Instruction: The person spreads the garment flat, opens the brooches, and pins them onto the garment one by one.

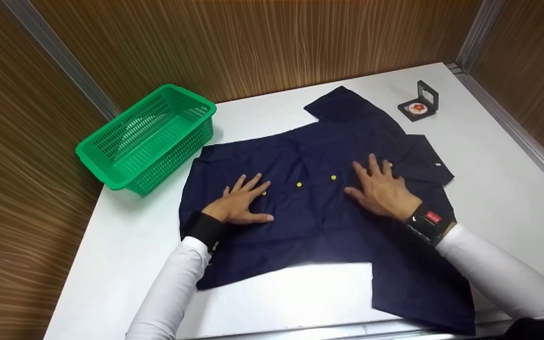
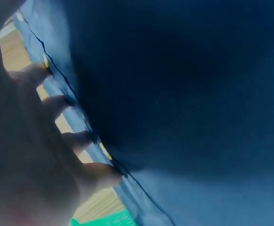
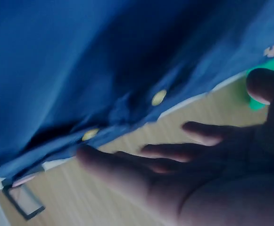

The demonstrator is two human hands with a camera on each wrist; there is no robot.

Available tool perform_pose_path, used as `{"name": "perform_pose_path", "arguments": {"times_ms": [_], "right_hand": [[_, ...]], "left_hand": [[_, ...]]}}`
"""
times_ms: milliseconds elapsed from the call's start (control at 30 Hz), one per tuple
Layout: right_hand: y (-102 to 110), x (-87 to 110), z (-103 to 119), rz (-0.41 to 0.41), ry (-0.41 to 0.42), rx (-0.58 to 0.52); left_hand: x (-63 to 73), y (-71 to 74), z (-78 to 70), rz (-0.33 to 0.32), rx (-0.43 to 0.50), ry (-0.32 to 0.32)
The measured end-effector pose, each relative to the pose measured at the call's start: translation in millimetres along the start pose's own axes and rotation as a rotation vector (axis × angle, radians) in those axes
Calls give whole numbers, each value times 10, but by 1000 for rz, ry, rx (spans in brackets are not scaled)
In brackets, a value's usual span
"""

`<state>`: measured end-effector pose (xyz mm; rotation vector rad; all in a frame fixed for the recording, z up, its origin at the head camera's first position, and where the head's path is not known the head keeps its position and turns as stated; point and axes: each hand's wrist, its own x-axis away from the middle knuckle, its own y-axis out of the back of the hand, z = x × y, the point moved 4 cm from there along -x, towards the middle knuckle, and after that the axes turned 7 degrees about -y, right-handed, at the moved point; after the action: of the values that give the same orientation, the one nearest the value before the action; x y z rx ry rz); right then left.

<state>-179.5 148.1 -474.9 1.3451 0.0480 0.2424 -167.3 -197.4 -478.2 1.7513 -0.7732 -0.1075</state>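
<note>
A dark navy short-sleeved shirt (image 1: 295, 236) lies spread on the white table, its collar end to the right. Several yellow buttons run along its middle, one of them a button (image 1: 299, 184) between the two hands. My left hand (image 1: 241, 203) rests on the lower part of the shirt with fingers spread, beside another button. On the upper part, near the collar (image 1: 423, 158), lies my right hand (image 1: 385, 191), its fingers also spread. Both wrist views show the fingers extended at the button line, with blue cloth (image 2: 174, 94) filling much of the left wrist view.
A green plastic basket (image 1: 173, 163) stands at the table's back left. Toward the back right sits a small black open display case (image 1: 418, 105) with a round red-and-white item inside. Wood-grain panels (image 1: 272, 47) wall the white table (image 1: 513, 156) at the back and sides.
</note>
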Motion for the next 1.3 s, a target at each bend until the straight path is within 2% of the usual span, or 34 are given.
{"name": "perform_pose_path", "arguments": {"times_ms": [167, 300, 533, 667, 767, 967, 1067, 1133, 1200, 1300], "right_hand": [[-109, -42, 57, 86, -5, 49], [-110, -111, 48, 149, 18, 30], [-53, -318, 74, 227, 179, 0], [-5, -461, 54, 234, 273, -22], [14, -597, 32, 224, 356, -41], [20, -846, -52, 181, 445, -75], [5, -915, -74, 133, 461, -117], [17, -915, -73, 74, 452, -143], [57, -868, -54, 20, 407, -154], [138, -750, -3, -41, 290, -129]], "left_hand": [[87, -76, -78, 1, 15, 65], [197, -160, -201, 11, 21, 115], [471, -335, -482, -8, 12, 248], [550, -443, -692, -14, -18, 311], [556, -504, -870, -35, -101, 369], [466, -589, -1242, -85, -407, 454], [430, -563, -1339, -115, -507, 433], [419, -477, -1305, -142, -482, 372], [400, -364, -1160, -166, -391, 268], [361, -203, -804, -162, -228, 102]]}}
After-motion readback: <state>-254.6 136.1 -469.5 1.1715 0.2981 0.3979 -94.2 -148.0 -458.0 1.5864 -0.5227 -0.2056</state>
